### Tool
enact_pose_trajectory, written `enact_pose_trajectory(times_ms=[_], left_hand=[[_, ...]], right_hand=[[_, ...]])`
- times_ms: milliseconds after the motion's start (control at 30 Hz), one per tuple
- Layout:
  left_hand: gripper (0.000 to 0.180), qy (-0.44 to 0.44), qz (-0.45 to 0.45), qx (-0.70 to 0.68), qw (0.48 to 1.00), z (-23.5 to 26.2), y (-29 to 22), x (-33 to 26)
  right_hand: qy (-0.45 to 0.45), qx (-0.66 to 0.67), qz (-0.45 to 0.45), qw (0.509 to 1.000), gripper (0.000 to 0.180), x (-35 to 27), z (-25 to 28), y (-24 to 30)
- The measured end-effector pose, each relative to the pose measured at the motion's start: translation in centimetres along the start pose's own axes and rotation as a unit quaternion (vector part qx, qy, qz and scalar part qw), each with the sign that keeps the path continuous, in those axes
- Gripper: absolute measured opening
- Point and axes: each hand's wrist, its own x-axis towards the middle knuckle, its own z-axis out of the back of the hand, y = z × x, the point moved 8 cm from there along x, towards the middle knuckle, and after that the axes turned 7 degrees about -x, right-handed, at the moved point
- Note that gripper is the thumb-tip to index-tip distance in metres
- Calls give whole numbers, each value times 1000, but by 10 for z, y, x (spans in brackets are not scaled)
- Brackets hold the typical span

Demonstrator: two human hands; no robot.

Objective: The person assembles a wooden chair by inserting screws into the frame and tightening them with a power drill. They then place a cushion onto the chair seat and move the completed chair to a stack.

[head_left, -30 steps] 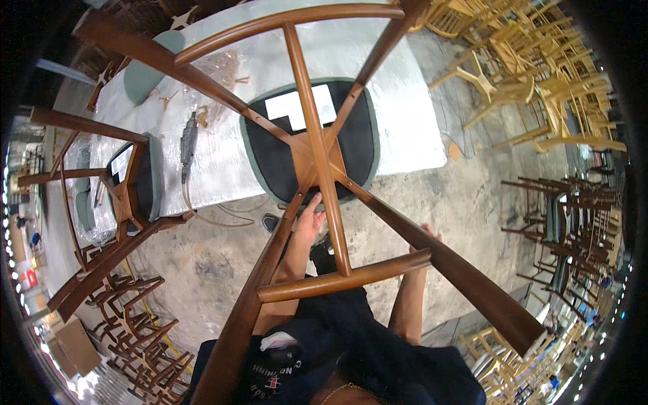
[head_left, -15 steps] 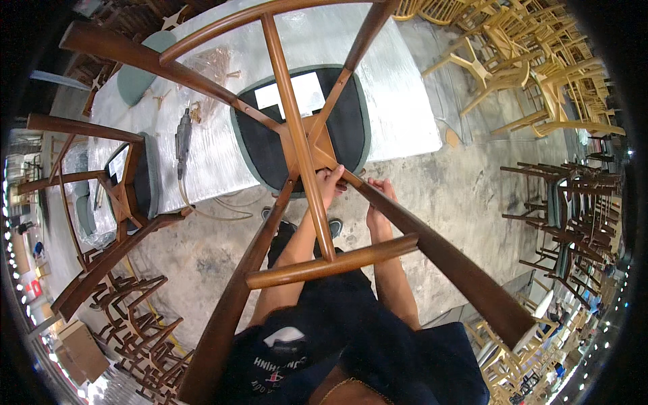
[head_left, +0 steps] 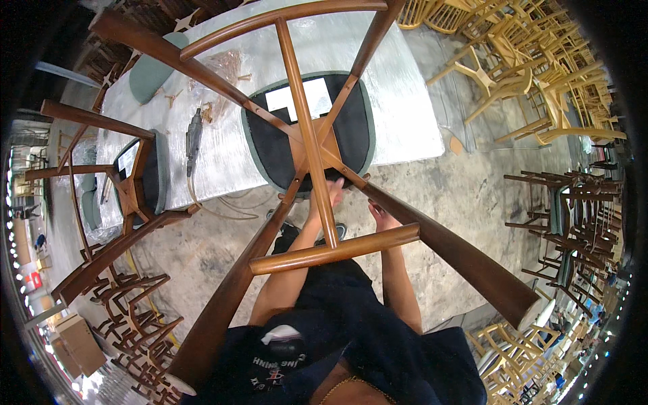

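An upside-down chair with a dark brown wooden frame (head_left: 395, 206) rests on its padded green seat (head_left: 351, 140), whose black underside faces up. Its legs spread toward me, joined by round rails. Behind the long middle rail, my left hand (head_left: 332, 194) is close to the seat's near edge and the leg joint; its visible fingers look loosely extended, the rest covered by the rail. Beside the near right leg, my right hand (head_left: 383, 217) has its fingers bent together. That leg partly covers them, and whatever they may hold cannot be made out.
A plastic-wrapped table (head_left: 405, 121) supports the chair. On it lie a power driver with a hose (head_left: 194, 138), a green pad (head_left: 154, 71) and small wooden pieces. Another overturned chair (head_left: 135, 175) stands left. Stacked pale chairs (head_left: 520, 74) and dark chairs (head_left: 563, 209) are on the right.
My left hand has drawn back from the leg joint toward me, and its fingers have loosened. My right hand has come lower, closer under the right leg. The view has shifted slightly.
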Motion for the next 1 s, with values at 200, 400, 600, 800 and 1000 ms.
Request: enact_pose_trajectory(times_ms=[200,400,600,800,1000], left_hand=[[50,85,278,-330,898,-23,50,-27],[59,-92,174,-456,868,-13,76,25],[70,-24,151,-387,909,-7,75,39],[71,-44,193,-408,891,0,72,32],[69,62,175,-364,912,-13,65,40]], right_hand=[[-197,91,124,968,37,-31,143,-21],[-133,311,62,939,49,-38,150,52],[-57,73,19,996,42,35,-71,97],[-230,197,53,952,42,-36,-26,29],[34,444,134,885,47,10,-59,99]])
